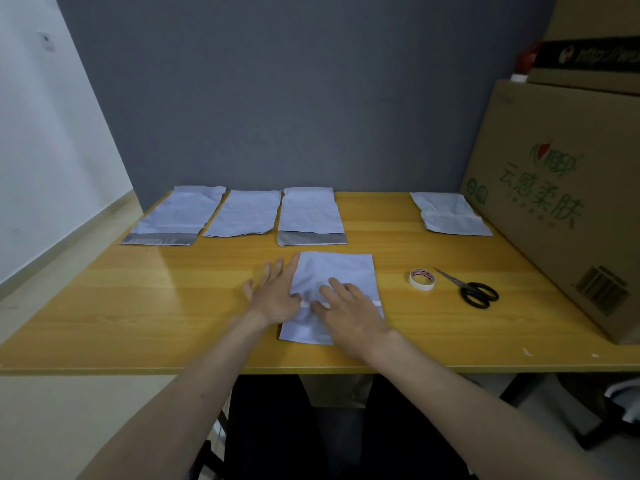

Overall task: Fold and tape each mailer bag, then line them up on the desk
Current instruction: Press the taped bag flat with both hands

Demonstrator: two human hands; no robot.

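Both flat, the left hand [273,292] and right hand [346,308] press the folded bag [341,271] at desk [138,306] centre, probably smoothing its tape, roll [422,279] waiting at three o'clock.

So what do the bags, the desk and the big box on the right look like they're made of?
Bags: thin white plastic film, probably; creased, with grey strips at two near ends. Desk: wood-grain top, likely laminate, with a slight sheen. Box: brown corrugated cardboard, matte, green print.
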